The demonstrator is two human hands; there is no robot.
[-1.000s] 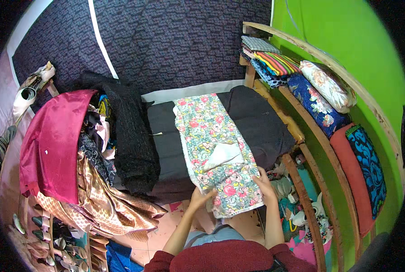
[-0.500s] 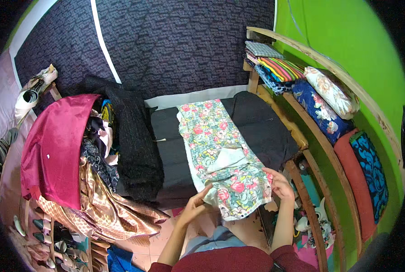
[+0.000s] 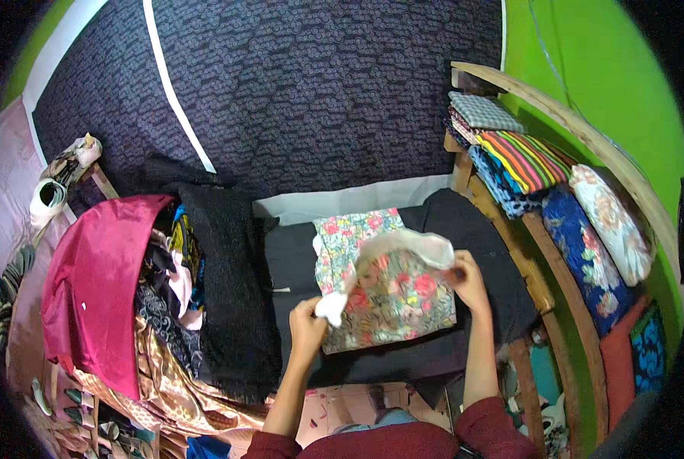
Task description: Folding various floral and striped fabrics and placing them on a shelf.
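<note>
Head view: your left hand (image 3: 308, 330) grasps a white corner of the floral cloth (image 3: 392, 325), your right hand (image 3: 470, 283) its opposite edge. Between your hands, it lies partly folded over black fabric (image 3: 292, 264); its blurred, raised pale edge isn't yet flat.

I note both forearms extended forward, well apart. My left forearm (image 3: 290, 398) slants inward; the left hand (image 3: 308, 330) is closed in a grip, fingers curled. My right forearm (image 3: 480, 363) points nearly straight ahead; the right hand (image 3: 470, 283), farther forward, turns inward, fingers bent in a pinch.
</note>
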